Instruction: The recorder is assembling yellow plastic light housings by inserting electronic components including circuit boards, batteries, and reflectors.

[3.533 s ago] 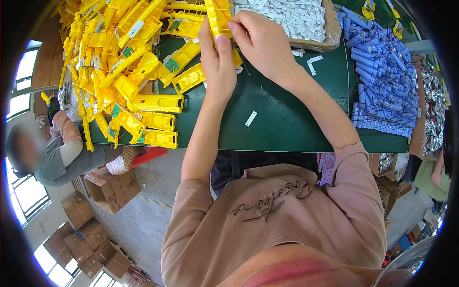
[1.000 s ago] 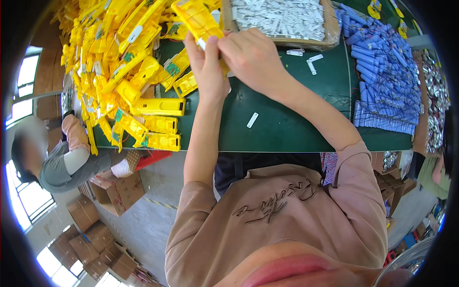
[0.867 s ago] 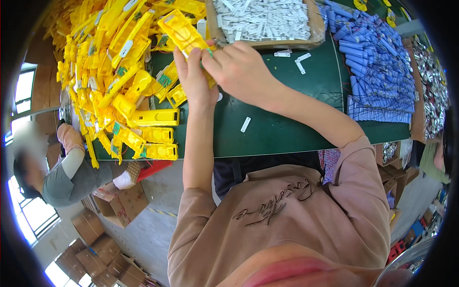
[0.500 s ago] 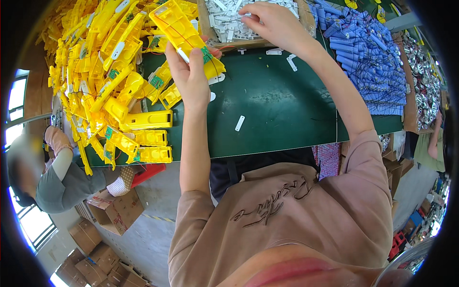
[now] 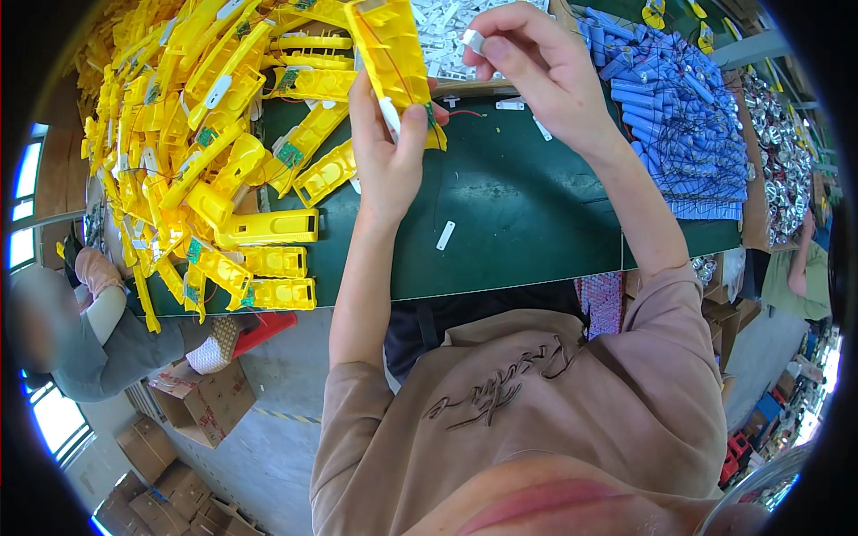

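From where I stand, the person's left hand (image 5: 393, 156) is closed round a long yellow casing (image 5: 395, 58), thumb pressed on its near end and fingers wrapped behind, the open ribbed side turned up. A white strip (image 5: 390, 119) sits along the casing's edge just beside that thumb, and a thin red wire (image 5: 465, 113) pokes out to the right of the fingers. The right hand (image 5: 542, 76), raised apart from the casing, pinches a small white piece (image 5: 474, 40) between thumb and forefinger, its other fingers curled. Behind the right hand is a cardboard box (image 5: 478, 89) full of white parts (image 5: 441, 40); to that hand's right lies a heap of blue cylinders (image 5: 666, 103) with dark wires, and beyond them shiny silver parts (image 5: 778, 134). Left of the left hand spreads a big pile of yellow casings (image 5: 201, 134), some showing green circuit boards. Nearer the body than either hand, a loose white plate (image 5: 446, 235) lies on the green worktop (image 5: 527, 210). Curly dark lettering (image 5: 500, 384) runs across the person's brown shirt (image 5: 572, 420); reddish print on an open carton (image 5: 206, 406), low left of the left hand, is too small to make out.
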Demonstrator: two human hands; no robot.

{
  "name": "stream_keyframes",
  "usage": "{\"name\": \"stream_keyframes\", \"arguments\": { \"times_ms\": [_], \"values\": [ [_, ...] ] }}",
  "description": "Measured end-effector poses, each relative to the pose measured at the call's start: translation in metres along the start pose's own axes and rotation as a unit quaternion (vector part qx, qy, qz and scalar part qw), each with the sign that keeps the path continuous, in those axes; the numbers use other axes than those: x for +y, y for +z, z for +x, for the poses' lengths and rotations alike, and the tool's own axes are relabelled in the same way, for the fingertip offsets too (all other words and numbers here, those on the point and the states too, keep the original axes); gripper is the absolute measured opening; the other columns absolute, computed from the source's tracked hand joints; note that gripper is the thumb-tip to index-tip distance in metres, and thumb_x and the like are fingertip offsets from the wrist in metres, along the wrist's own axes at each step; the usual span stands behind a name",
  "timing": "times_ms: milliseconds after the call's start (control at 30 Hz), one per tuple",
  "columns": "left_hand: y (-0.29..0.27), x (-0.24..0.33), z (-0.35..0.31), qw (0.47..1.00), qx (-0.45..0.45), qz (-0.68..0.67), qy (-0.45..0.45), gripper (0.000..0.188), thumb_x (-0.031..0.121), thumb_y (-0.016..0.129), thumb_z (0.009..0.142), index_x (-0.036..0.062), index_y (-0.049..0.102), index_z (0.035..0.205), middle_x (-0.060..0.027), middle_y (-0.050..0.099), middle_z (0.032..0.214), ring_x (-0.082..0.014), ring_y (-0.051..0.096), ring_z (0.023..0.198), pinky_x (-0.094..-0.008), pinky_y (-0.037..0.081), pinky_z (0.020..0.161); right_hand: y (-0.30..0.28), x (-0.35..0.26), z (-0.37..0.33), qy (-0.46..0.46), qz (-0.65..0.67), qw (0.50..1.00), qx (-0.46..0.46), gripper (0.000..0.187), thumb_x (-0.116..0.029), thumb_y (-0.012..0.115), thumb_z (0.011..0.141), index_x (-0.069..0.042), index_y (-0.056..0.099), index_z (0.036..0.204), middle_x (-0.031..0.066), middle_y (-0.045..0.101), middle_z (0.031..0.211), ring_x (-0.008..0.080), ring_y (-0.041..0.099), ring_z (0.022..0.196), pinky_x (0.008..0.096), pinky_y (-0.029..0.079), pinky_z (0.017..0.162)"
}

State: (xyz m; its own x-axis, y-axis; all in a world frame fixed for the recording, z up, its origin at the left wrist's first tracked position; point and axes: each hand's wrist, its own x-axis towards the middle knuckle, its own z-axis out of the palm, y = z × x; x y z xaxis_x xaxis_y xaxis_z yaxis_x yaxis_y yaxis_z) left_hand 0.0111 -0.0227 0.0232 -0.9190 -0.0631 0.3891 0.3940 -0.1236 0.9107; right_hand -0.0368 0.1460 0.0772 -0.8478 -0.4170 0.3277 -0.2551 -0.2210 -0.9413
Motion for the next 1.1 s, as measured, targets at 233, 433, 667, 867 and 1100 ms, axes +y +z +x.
{"name": "stream_keyframes", "arguments": {
  "times_ms": [233,433,667,867,1100],
  "values": [
    [0.008,0.001,-0.008,0.999,-0.016,0.036,0.021,0.048,-0.003,0.044,0.088,0.0018,0.027,0.133,-0.0154,0.056,0.111,-0.0184,0.061,0.084,-0.0328,0.051,0.078,-0.006,-0.006,-0.004,-0.126,-0.078,0.988,-0.035,0.013,0.001,0.05,0.092,0.001,0.058,0.102,0.005,0.056,0.089,0.0104,0.055,0.079,0.0217,0.046,0.072],
    [0.011,0.001,-0.008,0.998,-0.047,0.036,-0.023,0.05,-0.002,0.044,0.088,0.0023,0.026,0.135,-0.0157,0.056,0.11,-0.0182,0.06,0.084,-0.032,0.051,0.078,0.006,-0.014,0.005,-0.191,-0.385,0.902,0.026,0.014,0.002,0.058,0.084,0.0,0.059,0.098,0.0089,0.057,0.077,0.0149,0.057,0.068,0.0251,0.045,0.06],
    [0.015,-0.001,-0.006,0.991,-0.016,-0.103,-0.088,0.05,-0.001,0.044,0.088,0.0024,0.028,0.135,-0.0127,0.055,0.107,-0.0137,0.059,0.079,-0.0285,0.053,0.07,-0.008,0.022,0.013,-0.324,-0.57,0.754,-0.043,0.048,-0.007,0.064,0.078,-0.016,0.054,0.124,0.0033,0.054,0.074,0.0178,0.059,0.064,0.0275,0.049,0.056],
    [0.013,-0.005,-0.005,0.99,-0.021,-0.095,-0.1,0.045,0.002,0.041,0.091,0.0018,0.028,0.134,-0.0154,0.056,0.107,-0.0182,0.06,0.079,-0.0343,0.055,0.07,-0.008,0.028,0.013,-0.296,-0.539,0.787,-0.047,0.035,-0.005,0.061,0.083,-0.012,0.057,0.116,0.0045,0.061,0.08,0.0182,0.063,0.066,0.0274,0.05,0.057],
    [0.01,-0.004,-0.002,0.984,-0.017,-0.126,-0.122,0.045,0.001,0.044,0.091,0.0019,0.028,0.133,-0.0127,0.057,0.105,-0.0132,0.059,0.077,-0.0298,0.054,0.069,-0.01,0.01,0.018,-0.321,-0.551,0.77,0.038,0.013,0.0,0.062,0.079,-0.001,0.059,0.091,0.0089,0.055,0.071,0.0182,0.056,0.06,0.0267,0.043,0.055]
  ]
}}
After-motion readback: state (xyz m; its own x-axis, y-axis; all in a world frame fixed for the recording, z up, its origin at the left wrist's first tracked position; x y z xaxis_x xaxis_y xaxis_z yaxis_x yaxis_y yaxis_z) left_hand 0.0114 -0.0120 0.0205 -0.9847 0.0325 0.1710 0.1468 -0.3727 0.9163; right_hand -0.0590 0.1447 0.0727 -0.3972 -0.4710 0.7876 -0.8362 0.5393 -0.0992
